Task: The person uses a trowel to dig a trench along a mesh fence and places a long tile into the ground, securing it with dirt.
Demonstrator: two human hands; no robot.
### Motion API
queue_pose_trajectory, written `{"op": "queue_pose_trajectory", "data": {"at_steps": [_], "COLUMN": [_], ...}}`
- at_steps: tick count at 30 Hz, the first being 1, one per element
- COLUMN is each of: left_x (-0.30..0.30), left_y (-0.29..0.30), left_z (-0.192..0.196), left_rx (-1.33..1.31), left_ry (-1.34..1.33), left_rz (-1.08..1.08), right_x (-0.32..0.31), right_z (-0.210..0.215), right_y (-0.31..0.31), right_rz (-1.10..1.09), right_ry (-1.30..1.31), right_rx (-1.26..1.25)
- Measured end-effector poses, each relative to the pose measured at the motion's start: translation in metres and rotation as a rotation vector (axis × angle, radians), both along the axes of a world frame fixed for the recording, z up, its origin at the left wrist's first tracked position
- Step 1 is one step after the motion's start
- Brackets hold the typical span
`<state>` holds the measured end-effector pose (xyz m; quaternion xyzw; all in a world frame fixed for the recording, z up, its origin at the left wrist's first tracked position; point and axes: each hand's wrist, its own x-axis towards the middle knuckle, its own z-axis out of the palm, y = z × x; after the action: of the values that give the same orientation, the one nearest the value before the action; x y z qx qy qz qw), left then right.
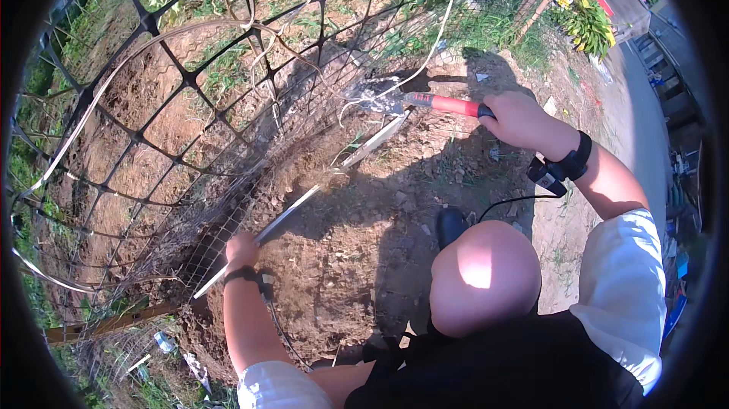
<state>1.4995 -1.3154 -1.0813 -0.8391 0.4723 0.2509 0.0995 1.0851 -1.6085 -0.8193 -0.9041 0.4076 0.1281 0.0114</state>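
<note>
My right hand (520, 116) is wrapped round the red handle of a hand tool (454, 105). The tool's broad grey head is caked with soil and rests near the foot of the netting; its exact kind is hard to make out. My left hand (243, 249) is closed on a long, thin pale pole (288, 214), which slants up to the right over the dirt. The pole's far end lies just beneath the tool's head, and whether they touch I cannot tell. Black plastic netting (190, 78) stretches along the pole's left side, partly sunk in loose soil.
A pale cord (99, 97) runs through the netting. A wooden bar (106, 323) lies at lower left beside scraps of litter. My bare knee (486, 280) and dark shoe (451, 225) are close to the dug soil. A leafy plant (591, 25) and a paved path border the right side.
</note>
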Motion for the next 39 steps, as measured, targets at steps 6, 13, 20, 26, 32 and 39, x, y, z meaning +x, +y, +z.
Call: {"op": "queue_pose_trajectory", "data": {"at_steps": [6,13,20,26,32,39], "left_x": [0.001,0.003,0.002,-0.003,0.001,0.017], "left_y": [-0.001,-0.002,-0.007,-0.009,-0.009,0.011], "left_z": [-0.007,-0.012,-0.016,-0.017,-0.023,-0.034], "left_rx": [-0.085,-0.100,-0.015,-0.004,0.015,0.091], "left_ry": [0.028,-0.019,0.013,-0.038,-0.002,-0.123], "left_rz": [-0.012,-0.125,-0.094,-0.118,-0.141,-0.181], "right_x": [-0.148,-0.262,-0.267,-0.252,-0.240,-0.261], "right_z": [-0.018,-0.106,-0.190,-0.252,-0.291,-0.272], "right_y": [0.039,0.153,0.148,0.038,-0.033,0.035], "right_rz": [-0.704,-1.408,-1.223,-1.293,-1.489,-1.457], "right_ry": [-0.088,-0.470,-0.758,-0.657,-0.898,-0.815], "right_rx": [0.325,0.621,0.451,0.228,0.265,0.327]}}
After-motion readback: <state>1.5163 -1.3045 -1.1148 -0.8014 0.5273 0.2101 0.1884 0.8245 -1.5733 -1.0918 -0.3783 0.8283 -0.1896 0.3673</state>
